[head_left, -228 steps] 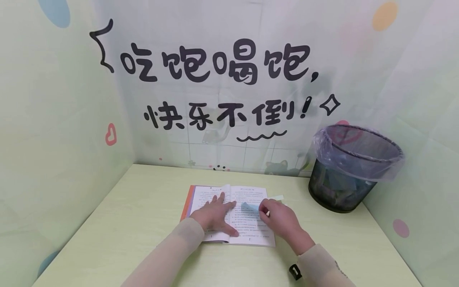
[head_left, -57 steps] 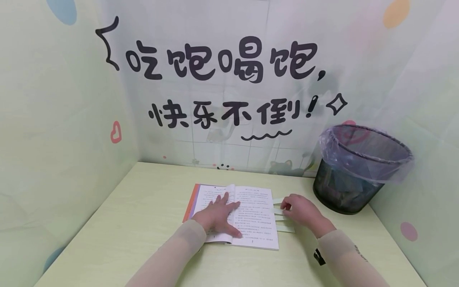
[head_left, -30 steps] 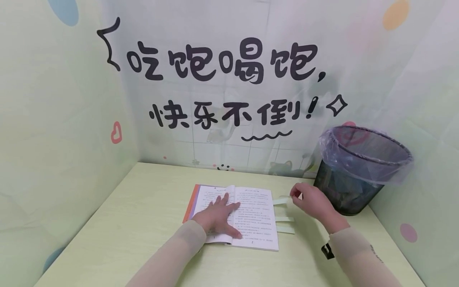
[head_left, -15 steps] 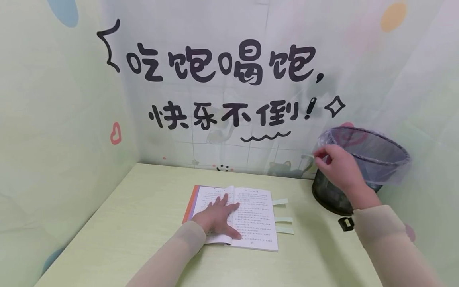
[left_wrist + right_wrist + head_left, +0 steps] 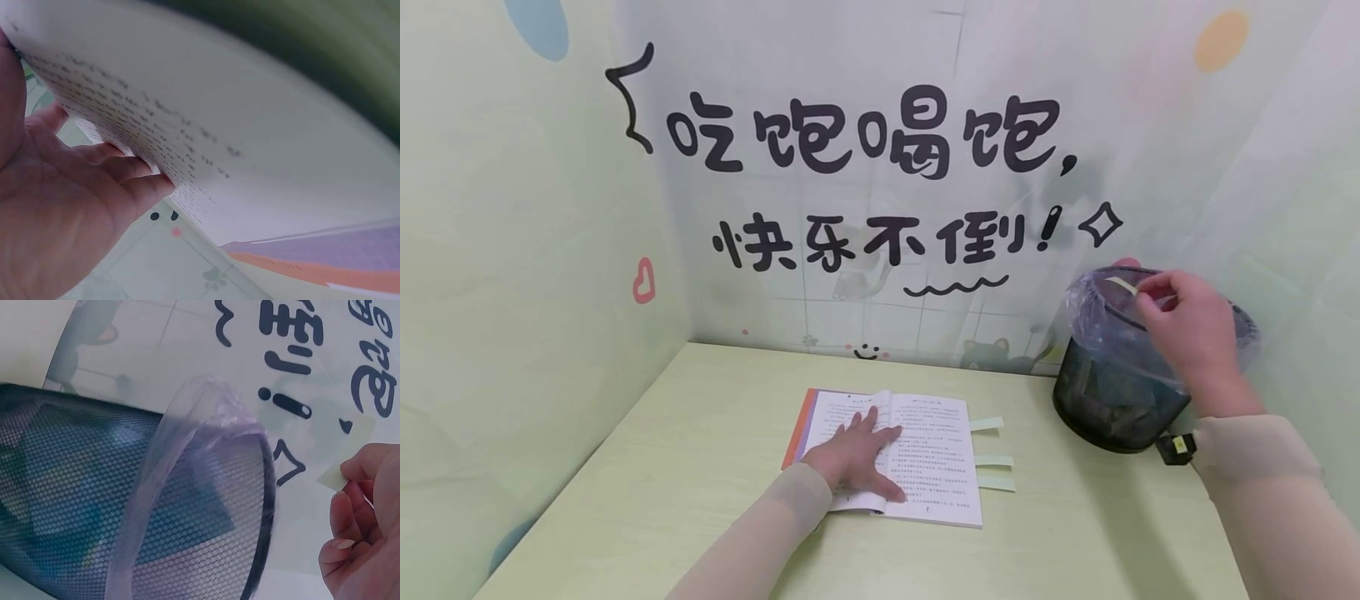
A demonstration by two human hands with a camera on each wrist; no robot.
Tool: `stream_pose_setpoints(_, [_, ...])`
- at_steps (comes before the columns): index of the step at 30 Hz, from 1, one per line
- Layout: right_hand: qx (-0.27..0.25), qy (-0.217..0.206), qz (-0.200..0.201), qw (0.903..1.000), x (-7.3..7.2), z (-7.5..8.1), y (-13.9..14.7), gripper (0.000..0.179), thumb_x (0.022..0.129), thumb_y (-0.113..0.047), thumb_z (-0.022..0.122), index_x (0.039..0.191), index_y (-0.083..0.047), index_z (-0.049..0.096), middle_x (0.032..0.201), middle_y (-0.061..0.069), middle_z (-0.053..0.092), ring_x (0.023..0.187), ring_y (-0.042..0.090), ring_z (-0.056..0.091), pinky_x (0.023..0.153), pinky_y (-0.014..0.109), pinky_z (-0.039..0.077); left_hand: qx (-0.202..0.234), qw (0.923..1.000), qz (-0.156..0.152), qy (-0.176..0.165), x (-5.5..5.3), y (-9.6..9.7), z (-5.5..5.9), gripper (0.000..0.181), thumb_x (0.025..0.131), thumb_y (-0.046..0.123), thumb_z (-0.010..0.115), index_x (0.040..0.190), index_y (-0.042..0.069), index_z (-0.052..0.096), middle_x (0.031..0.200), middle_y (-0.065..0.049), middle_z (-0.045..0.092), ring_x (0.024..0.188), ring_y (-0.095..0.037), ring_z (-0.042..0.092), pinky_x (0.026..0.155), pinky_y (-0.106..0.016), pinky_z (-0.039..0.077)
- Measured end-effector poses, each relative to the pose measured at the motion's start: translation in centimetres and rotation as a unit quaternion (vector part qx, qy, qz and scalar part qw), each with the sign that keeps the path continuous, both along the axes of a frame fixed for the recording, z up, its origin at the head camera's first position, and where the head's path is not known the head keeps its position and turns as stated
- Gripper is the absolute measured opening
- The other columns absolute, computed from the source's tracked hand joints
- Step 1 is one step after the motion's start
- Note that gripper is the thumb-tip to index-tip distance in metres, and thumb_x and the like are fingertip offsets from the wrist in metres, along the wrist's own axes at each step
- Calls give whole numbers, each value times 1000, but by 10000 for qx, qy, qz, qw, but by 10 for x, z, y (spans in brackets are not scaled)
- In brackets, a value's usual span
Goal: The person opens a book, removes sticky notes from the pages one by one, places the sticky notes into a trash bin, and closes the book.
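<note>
Half a second ago the right hand [image 5: 1187, 329] was in front of the near rim of the wire-mesh wastebasket [image 5: 1105, 408]; now it has moved further right and is raised over the basket's open mouth. A second ago it was down by the right edge of the open book [image 5: 925, 458], drawing one sticky strip away from the page. Four strips jutted from that edge two seconds ago; three pale green sticky tabs [image 5: 992, 461] remain there now, stacked one below another and lying flat on the table. The left hand [image 5: 853, 450] has not shifted: it lies flat with fingers spread across the book's left page and gutter, pressing the pages down without gripping anything.

The right hand's thumb and forefinger are curled and pinch the small sticky strip [image 5: 1122, 285] by one end. The strip is pale yellow-green, thin, narrow and slightly translucent, and it sticks out to the left of the fingertips, above the basket's rim. In the right wrist view the strip [image 5: 340, 469] shows as a short squared end beyond the fingers [image 5: 350, 506], just beside the basket's rim.

The wastebasket stands at the back right of the pale green table [image 5: 700, 467], right of the book, and is lined with a clear plastic bag [image 5: 1086, 312] folded over the rim. Dark and bluish scraps show through the mesh
</note>
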State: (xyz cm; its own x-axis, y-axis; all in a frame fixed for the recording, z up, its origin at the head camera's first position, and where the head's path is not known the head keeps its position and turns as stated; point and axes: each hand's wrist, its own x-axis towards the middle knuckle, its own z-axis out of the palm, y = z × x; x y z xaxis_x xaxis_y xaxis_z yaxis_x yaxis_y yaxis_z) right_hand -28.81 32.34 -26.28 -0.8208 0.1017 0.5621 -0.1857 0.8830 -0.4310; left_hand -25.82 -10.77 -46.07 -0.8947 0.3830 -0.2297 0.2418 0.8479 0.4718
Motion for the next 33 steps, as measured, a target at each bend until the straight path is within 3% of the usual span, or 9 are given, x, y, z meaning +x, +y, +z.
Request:
stream_pose_setpoints(5, [-13,-253,-273,9993,-2,-2,18,34,109,-25,56,124,4,68,119,29,70,95,36,62,67,23,42,-12,10000,35,-34,0,0,-2,110,77,58,97,169,27,46,185,-18,13,171,-46,11,138,-65,19])
stream_pose_setpoints(9, [-23,-441,-416,9982,-3,-6,32,35,108,-25,55,123,5,66,118,30,69,98,39,61,71,34,43,5,10000,67,-64,1,0,-1,109,77,57,97,169,27,46,185,-17,13,172,-46,11,138,-66,19])
stream_pose_setpoints(16, [7,-778,-489,9958,-2,-6,39,41,109,-24,52,128,9,66,122,32,67,103,44,60,74,39,46,43,9999,114,-89,4,0,2,109,77,57,97,169,28,46,186,-16,13,172,-45,11,137,-67,20])
stream_pose_setpoints(21, [71,-719,-501,9961,-1,-8,37,45,110,-27,50,133,8,67,125,33,68,106,45,62,76,41,47,38,9999,115,-93,2,0,2,109,77,57,97,169,28,46,186,-16,13,172,-45,11,137,-67,19])
stream_pose_setpoints(27, [67,-330,-134,9993,1,-20,13,43,111,-27,51,131,7,69,121,30,70,103,43,65,78,43,48,-18,9999,90,-72,-2,1,1,110,77,57,97,169,28,46,186,-16,12,172,-45,10,138,-65,19])
stream_pose_setpoints(33, [160,134,526,9984,2,-52,-29,31,108,-18,57,119,3,77,108,25,75,95,38,68,80,49,51,-47,9999,64,-67,-6,1,-2,111,77,58,97,169,28,45,186,-17,12,172,-46,10,138,-65,18])
